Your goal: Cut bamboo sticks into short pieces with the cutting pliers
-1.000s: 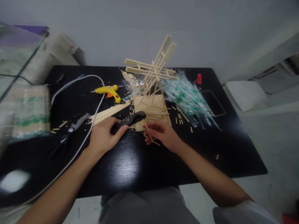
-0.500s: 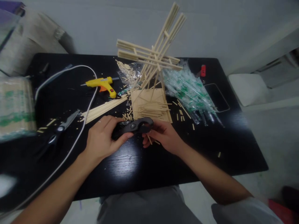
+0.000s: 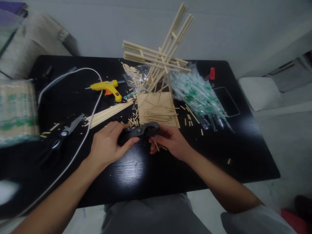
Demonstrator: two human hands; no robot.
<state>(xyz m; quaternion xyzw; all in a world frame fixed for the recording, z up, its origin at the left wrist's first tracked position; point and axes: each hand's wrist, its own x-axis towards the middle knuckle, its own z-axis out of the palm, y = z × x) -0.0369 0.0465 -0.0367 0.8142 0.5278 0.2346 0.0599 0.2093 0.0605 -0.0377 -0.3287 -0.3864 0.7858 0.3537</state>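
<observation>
My left hand (image 3: 107, 144) is closed round the handles of a black cutter (image 3: 138, 131), whose head points right. My right hand (image 3: 170, 141) pinches a short wooden stick (image 3: 156, 145) beside the cutter's jaws. Just behind both hands stands a structure of glued wooden sticks (image 3: 158, 61) on a flat stick base (image 3: 157, 109), on a black table (image 3: 136, 172).
A yellow glue gun (image 3: 107, 87) with a white cable (image 3: 80, 130), black scissors (image 3: 62, 135) and a bundle of long sticks (image 3: 107, 113) lie to the left. Clear wrappers (image 3: 197, 94), a red lighter (image 3: 212, 73) and a phone (image 3: 225, 100) lie right. Stick offcuts are scattered around.
The cutter's head came up against the stick in my right hand. The view shifted from a second ago; little differs over the last half second.
</observation>
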